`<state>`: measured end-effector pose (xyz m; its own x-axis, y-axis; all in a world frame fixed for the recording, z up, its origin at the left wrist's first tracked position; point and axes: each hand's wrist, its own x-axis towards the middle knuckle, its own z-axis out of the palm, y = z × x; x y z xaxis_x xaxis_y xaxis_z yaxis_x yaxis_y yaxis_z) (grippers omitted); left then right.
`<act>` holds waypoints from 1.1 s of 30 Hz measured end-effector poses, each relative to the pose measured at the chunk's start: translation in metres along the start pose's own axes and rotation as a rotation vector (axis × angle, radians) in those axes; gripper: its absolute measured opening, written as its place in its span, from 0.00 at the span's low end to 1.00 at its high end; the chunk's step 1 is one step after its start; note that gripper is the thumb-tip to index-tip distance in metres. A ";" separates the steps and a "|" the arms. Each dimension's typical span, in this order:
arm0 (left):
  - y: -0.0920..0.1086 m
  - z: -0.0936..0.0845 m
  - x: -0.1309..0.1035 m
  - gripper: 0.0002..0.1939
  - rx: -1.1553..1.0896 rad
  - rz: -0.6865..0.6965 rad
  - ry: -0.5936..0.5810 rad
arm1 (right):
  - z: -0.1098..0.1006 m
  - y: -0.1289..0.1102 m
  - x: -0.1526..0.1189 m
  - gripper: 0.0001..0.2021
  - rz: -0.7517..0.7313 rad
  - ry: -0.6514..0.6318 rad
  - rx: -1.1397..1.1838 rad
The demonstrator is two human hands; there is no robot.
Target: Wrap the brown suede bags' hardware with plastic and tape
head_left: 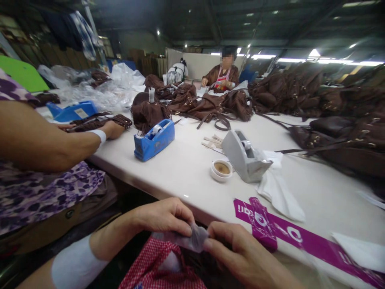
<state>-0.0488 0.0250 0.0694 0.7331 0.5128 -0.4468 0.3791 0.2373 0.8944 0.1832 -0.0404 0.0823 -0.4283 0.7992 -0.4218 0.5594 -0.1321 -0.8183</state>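
My left hand (pixel 168 214) and my right hand (pixel 233 245) meet in front of me at the table's near edge. Both are closed in a pinch on a thin, translucent whitish wrapping sheet (pixel 197 237), which is bunched up between the fingertips. I cannot make out whether it is tissue or plastic, or whether anything lies inside it. Below, partly hidden by my right hand, something dark brown (pixel 201 263) rests in my lap against a red-and-white checked cloth (pixel 153 261). A white band wraps my left forearm.
On the white table (pixel 180 172) stand a blue tape dispenser (pixel 155 140), a grey tape dispenser (pixel 245 154) and a small round tub (pixel 221 170). Purple tape (pixel 288 233) runs along the near edge. Brown bags (pixel 204 100) pile up behind. A co-worker's arm (pixel 60 136) reaches in from the left.
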 end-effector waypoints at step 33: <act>-0.002 -0.010 -0.030 0.10 0.138 0.002 0.160 | -0.019 0.061 -0.017 0.21 -0.022 -0.246 0.450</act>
<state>-0.0769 0.0174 0.0812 0.6390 0.6403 -0.4262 0.4596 0.1265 0.8791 0.2377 -0.0508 0.0472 -0.6215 0.6500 -0.4373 0.2106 -0.3991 -0.8924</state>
